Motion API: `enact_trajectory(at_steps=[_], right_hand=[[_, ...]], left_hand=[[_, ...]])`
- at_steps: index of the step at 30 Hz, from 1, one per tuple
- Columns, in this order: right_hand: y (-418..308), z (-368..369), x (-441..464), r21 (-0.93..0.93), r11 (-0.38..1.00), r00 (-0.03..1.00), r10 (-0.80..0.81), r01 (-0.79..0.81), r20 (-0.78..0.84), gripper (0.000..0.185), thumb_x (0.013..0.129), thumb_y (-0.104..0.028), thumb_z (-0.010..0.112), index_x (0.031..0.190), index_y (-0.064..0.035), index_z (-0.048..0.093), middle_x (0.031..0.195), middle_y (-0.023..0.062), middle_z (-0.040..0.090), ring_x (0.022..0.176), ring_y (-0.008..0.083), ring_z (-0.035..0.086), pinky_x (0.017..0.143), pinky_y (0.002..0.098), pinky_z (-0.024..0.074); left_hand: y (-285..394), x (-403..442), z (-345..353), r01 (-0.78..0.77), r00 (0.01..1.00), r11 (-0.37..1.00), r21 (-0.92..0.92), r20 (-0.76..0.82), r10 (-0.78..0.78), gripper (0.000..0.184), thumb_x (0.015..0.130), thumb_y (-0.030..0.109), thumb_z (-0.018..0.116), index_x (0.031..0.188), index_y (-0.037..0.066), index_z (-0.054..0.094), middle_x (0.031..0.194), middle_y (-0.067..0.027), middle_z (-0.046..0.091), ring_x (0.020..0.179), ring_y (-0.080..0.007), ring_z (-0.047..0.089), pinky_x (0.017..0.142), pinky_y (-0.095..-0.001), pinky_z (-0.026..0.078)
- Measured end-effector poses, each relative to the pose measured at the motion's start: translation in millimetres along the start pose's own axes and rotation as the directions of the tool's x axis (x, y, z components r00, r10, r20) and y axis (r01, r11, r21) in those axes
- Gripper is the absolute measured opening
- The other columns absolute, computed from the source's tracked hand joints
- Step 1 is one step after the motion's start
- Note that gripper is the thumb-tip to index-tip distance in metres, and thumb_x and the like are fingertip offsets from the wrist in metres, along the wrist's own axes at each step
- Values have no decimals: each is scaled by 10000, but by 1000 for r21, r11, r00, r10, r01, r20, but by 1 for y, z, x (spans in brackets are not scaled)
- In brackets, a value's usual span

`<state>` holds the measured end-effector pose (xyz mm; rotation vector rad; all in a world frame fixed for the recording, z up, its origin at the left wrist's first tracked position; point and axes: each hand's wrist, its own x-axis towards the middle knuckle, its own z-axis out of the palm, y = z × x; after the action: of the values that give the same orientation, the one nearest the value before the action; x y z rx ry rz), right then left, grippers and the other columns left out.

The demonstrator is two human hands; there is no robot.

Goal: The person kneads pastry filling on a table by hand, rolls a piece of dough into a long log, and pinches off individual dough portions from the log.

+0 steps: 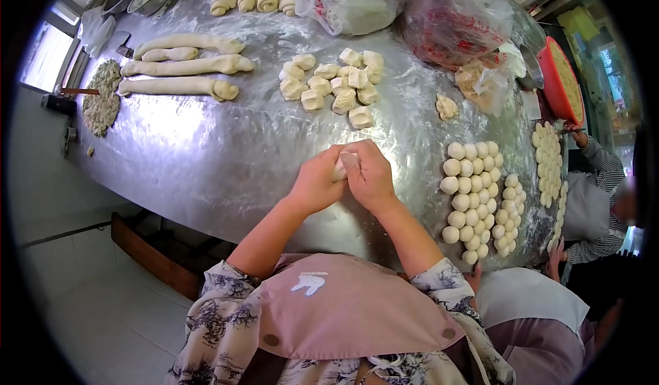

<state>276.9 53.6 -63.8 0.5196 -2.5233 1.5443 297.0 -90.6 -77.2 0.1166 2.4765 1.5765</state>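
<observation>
Both hands meet above the metal table [192, 138], around one piece of dough [341, 167] that shows only partly between the fingers. My left hand [319, 179] wraps it from the left. From the right, my right hand [371, 176] closes on the same piece, its thumb lying over it. Just beyond the hands lies a loose group of cut dough chunks [320, 85]. Rows of smooth round dough balls [471, 200] sit to the right of my hands.
Long dough rolls [185, 87] and a crumbly pile [103, 100] lie at left. Plastic bags [453, 21] stand at the back, a red basin [559, 79] at back right. Flattened dough discs [547, 165] lie near a co-worker [597, 200]; another person [528, 302] is close on my right.
</observation>
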Motion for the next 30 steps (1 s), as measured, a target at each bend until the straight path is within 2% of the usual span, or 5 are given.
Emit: enact_trajectory(at_steps=[15,19,22,26,30], right_hand=[[20,-9,10,-188,982,986,-19,-13,-167,235,816,-227,783,859,-75,609,838,105,628,746,311,629,660,399,514],[54,-43,41,-463,813,935,293,-354,-202,289,877,-300,729,983,-50,630,1037,171,637,954,363,627,840,434,512],[62,-48,52,-302,952,976,-14,-54,-219,376,942,-299,660,1205,-38,597,1225,220,588,1164,384,570,1008,427,455],[42,-48,37,-140,986,993,77,-89,-89,422,972,-240,607,1323,-19,532,1343,229,539,1285,387,509,1100,426,393],[4,-18,-5,34,996,968,71,-82,241,327,929,-166,629,1232,-52,583,1132,188,598,1079,352,597,948,414,483]], left_hand=[[34,-4,-9,90,983,993,-79,168,-76,132,846,114,708,904,2,668,756,-123,666,697,-205,637,687,-352,514],[58,-17,-7,-173,932,939,-298,258,253,121,901,148,736,929,37,697,822,-70,683,761,-145,620,723,-321,514],[36,1,-7,-17,980,998,-55,198,28,595,808,156,813,1339,55,567,1086,-135,677,969,-276,657,899,-373,509],[33,3,-9,-12,990,1000,-25,143,16,1207,728,159,859,1604,70,33,1316,-193,565,1212,-353,567,1050,-387,439],[9,8,4,-175,984,984,-34,-50,173,1136,758,1,714,1603,91,-39,1486,-270,377,1342,-335,468,1091,-424,415]])
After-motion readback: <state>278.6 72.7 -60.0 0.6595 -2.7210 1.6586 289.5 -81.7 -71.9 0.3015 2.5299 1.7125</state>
